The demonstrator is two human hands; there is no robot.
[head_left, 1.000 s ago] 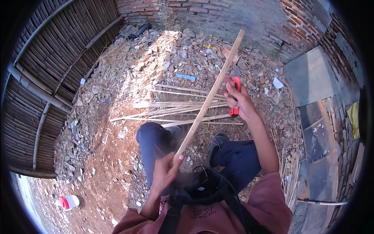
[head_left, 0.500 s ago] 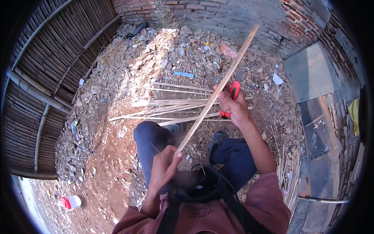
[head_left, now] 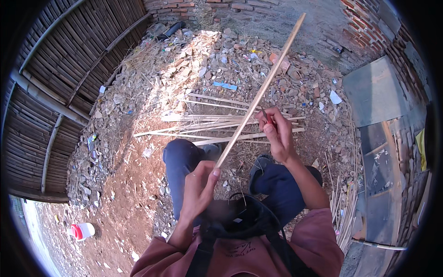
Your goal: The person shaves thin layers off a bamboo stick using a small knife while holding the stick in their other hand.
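Note:
A long, flat bamboo strip (head_left: 265, 87) slants from low centre up to the far right. Its lower end is gripped by my left hand (head_left: 199, 184), thumb lying along it. My right hand (head_left: 279, 136) is closed around a red utility knife (head_left: 269, 119), mostly hidden by the fingers. The short dark blade points up toward the strip; whether it touches the strip I cannot tell. Beyond my knees, several more bamboo strips (head_left: 203, 125) lie loosely across the ground.
Rubble and litter (head_left: 221, 60) cover the ground up to a brick wall (head_left: 254, 11). A bamboo-slat wall (head_left: 50, 92) stands at left, with a red-and-white container (head_left: 82, 231) near it. On the right are leaning panels (head_left: 376, 90) and a bundle of thin strips (head_left: 344, 212).
My right hand has come off the strip and turned, so the knife's blade now faces the strip. The left hand still grips the lower end, and the view has shifted slightly.

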